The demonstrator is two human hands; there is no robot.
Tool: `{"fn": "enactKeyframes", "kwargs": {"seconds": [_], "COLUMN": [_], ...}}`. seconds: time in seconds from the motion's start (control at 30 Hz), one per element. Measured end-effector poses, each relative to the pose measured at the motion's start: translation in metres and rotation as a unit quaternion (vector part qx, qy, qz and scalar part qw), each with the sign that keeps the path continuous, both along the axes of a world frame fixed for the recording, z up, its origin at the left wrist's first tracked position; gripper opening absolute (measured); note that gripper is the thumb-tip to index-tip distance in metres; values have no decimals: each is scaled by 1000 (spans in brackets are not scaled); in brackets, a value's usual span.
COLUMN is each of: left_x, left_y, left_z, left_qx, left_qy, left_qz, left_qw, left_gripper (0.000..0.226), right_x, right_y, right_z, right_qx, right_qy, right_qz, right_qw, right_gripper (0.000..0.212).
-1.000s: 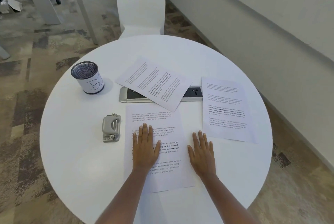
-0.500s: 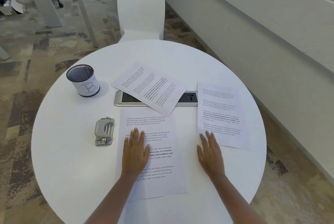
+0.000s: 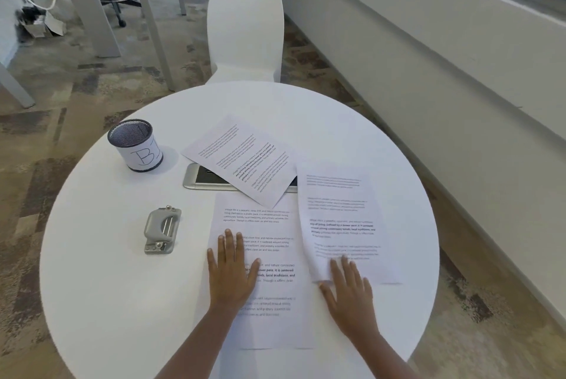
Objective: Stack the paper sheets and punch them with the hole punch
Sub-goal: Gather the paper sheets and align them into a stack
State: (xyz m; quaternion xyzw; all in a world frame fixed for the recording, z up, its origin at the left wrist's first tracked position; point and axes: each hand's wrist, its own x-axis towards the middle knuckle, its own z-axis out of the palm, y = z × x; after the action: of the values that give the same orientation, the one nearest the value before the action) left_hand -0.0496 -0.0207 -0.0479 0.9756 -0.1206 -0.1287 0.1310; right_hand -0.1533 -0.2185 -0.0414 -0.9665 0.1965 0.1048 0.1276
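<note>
Three printed paper sheets lie on the round white table (image 3: 104, 271). My left hand (image 3: 231, 271) rests flat with fingers spread on the near sheet (image 3: 269, 225). The right sheet (image 3: 340, 210) has its left edge curled up off the table, and my right hand (image 3: 347, 293) holds its near-left corner, fingers on top. A third sheet (image 3: 242, 161) lies tilted farther back, overlapping the near sheet's top edge. The grey metal hole punch (image 3: 162, 230) sits untouched to the left of the near sheet.
A mesh pen cup (image 3: 134, 146) labelled B1 stands at the back left. A flat silver device (image 3: 202, 178) lies partly under the tilted sheet. A white chair (image 3: 245, 35) stands behind the table; a wall runs along the right.
My right hand moved right from the near sheet to the right sheet, took its corner and lifted its left edge. That sheet shifted toward the near one. My left hand stayed put.
</note>
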Motion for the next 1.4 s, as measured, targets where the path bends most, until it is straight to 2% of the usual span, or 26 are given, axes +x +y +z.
{"fn": "enactKeyframes", "kwargs": {"seconds": [0.13, 0.17, 0.3, 0.4, 0.47, 0.53, 0.7, 0.9, 0.97, 1.03, 1.13, 1.23, 1.3, 1.4], "left_x": [2, 3, 5, 6, 4, 2, 3, 3, 5, 6, 5, 2, 2, 5], "left_y": [-4, -3, 3, -2, -7, -12, -15, -21, -16, -6, 10, 17, 15, 5], "left_z": [1, 1, 6, 3, -2, -3, -14, -7, -3, 0, -2, 0, 3, 10], "left_qx": [7, 6, 26, 42, 54, 67, 84, 68, 15, -8, -13, 15, -4, -62], "left_qy": [1, -3, -9, -37, -11, -30, -20, -14, -28, -51, -58, -24, -9, 18], "left_qz": [-8, -8, 8, 17, 39, 54, 60, 60, 78, 100, 136, 167, 192, 237], "left_qw": [1000, 1000, 1000, 998, 998, 996, 994, 996, 996, 994, 989, 986, 981, 969], "left_gripper": [92, 94, 98, 114, 95, 77, 71, 60, 57, 58, 59, 53, 47, 42], "right_x": [-4, -4, 0, 1, -2, -6, -23, -22, -17, -14, -3, 2, 3, 3], "right_y": [-16, -24, -40, -29, -16, -6, -2, 11, 10, 1, -16, -23, -17, 1], "right_z": [5, 3, 1, -3, -3, 0, 4, 13, 10, 11, 6, 0, -4, -10], "right_qx": [16, 34, 38, 18, 15, 2, -1, 43, 41, 42, 33, 41, 49, 40], "right_qy": [-76, -82, -40, -27, -19, -37, -89, -46, -85, -145, -105, -59, -38, -17], "right_qz": [18, 15, 54, 96, 105, 132, 226, 282, 266, 204, 76, -42, -61, -33], "right_qw": [997, 996, 997, 995, 994, 990, 970, 957, 959, 967, 991, 997, 996, 999], "right_gripper": [49, 44, 50, 54, 56, 58, 58, 48, 43, 44, 50, 55, 58, 63]}}
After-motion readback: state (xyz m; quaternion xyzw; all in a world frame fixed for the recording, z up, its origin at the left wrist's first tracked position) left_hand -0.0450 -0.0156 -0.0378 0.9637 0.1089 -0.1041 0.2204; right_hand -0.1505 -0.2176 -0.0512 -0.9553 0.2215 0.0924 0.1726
